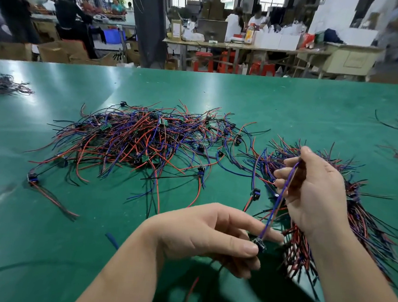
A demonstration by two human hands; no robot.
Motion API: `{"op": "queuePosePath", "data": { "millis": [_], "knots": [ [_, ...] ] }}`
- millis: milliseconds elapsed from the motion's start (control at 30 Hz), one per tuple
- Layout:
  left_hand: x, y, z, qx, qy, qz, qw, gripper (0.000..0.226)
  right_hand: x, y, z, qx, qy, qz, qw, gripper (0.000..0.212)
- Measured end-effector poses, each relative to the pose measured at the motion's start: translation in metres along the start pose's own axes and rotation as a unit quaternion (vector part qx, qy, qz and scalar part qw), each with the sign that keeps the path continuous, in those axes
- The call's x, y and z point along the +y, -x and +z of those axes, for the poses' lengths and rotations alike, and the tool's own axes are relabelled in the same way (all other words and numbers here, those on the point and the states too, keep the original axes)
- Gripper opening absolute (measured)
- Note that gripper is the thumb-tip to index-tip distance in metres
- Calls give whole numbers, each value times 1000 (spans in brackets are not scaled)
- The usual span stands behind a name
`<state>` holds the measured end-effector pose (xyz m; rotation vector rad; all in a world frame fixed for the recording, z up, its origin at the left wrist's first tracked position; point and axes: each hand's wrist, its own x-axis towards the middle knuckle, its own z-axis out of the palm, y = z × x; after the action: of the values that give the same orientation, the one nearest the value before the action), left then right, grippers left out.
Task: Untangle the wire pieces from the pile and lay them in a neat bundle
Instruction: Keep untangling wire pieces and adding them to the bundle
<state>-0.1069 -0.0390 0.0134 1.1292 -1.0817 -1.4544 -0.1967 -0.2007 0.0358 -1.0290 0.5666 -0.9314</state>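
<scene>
- Most wires lie tangled in the pile; a partial bundle sits toward the worktop's right edge.
- Left hand pinches one wire piece by its plug; right hand grips its strands.

Green table, red stools, cardboard boxes, workers beyond.

Left hand: forearm ran in from bottom centre, back of hand up; thumb and forefinger pinched the black end of a wire, other fingers curled beneath. Right hand: forearm ran in from lower right; hand higher than the left, fingers curled on the same wire's upper stretch, thumb upright.
</scene>
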Motion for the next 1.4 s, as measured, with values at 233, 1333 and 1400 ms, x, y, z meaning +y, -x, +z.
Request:
{"op": "queuePosePath", "data": {
  "millis": [233,1333,1400],
  "knots": [
    [2,-2,-3,4,158,172,972,23,12,2,3,-124,7,102,987,53],
    [1,-25,7,388,66,172,903,13,16,9,6,-188,44,107,975,8],
    [0,-26,5,386,74,166,904,17,14,9,3,-212,61,105,970,13]
  ]
}}
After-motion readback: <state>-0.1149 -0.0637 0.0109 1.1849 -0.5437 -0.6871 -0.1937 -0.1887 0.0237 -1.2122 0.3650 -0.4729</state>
